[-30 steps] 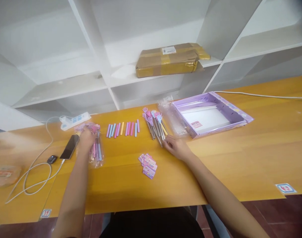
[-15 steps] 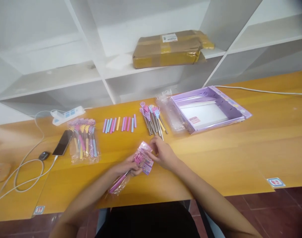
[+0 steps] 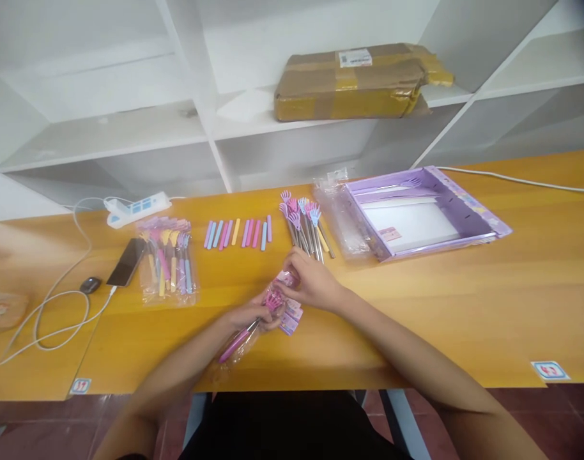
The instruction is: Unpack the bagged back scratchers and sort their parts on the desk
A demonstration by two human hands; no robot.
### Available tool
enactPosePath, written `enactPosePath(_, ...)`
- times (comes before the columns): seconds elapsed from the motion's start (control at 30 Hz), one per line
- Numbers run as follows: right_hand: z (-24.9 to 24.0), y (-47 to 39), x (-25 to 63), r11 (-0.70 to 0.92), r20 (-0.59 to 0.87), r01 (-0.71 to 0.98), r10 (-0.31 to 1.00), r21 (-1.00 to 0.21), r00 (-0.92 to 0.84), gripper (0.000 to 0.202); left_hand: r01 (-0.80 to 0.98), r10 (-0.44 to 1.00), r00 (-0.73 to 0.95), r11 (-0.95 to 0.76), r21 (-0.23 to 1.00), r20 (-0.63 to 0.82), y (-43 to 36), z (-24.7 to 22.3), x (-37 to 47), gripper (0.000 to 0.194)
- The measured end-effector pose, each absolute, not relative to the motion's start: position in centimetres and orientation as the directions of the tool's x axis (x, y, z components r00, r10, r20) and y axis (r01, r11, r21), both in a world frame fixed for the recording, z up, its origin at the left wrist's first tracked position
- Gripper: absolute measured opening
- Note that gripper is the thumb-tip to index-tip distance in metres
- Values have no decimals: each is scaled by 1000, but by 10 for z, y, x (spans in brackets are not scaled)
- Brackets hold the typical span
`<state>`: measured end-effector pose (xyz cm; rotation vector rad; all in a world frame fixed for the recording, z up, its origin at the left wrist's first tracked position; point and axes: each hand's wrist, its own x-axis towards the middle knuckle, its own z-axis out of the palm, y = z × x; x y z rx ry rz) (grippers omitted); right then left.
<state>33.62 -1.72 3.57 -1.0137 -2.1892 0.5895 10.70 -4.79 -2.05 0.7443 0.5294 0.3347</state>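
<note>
I have the left hand [image 3: 256,314] closed around a pink claw-headed stick [image 3: 244,335] with a metal shaft, inside a clear plastic sleeve [image 3: 241,352] just above the glossy yellow-brown wooden table [image 3: 416,306]; the right hand [image 3: 314,280], curled, pinches the sleeve's upper end. It should handle light and stiff, the film slippery, so I'd grip the shaft. Behind, white shelving [image 3: 208,124] bears a taped brown cardboard parcel [image 3: 349,86].

Pink claw-headed scratcher [image 3: 238,342] | inside clear bag [image 3: 245,349] | slanted, handle lower left
</note>
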Motion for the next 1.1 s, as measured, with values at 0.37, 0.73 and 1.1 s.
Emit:
enactPosePath(0.37,46,-8,335,659,386,600,752,-453,-534,24,-169,500,806,708,686,-317,-49,-5,105,112)
enactPosePath(0.73,43,-21,359,630,407,487,770,-605,-491,7,-194,499,833,669,717,-240,-45,-21,101,82)
enactPosePath(1.1,12,-25,361,604,477,370,791,-706,-382,12,-110,461,812,722,683,-357,-47,-21,96,79)
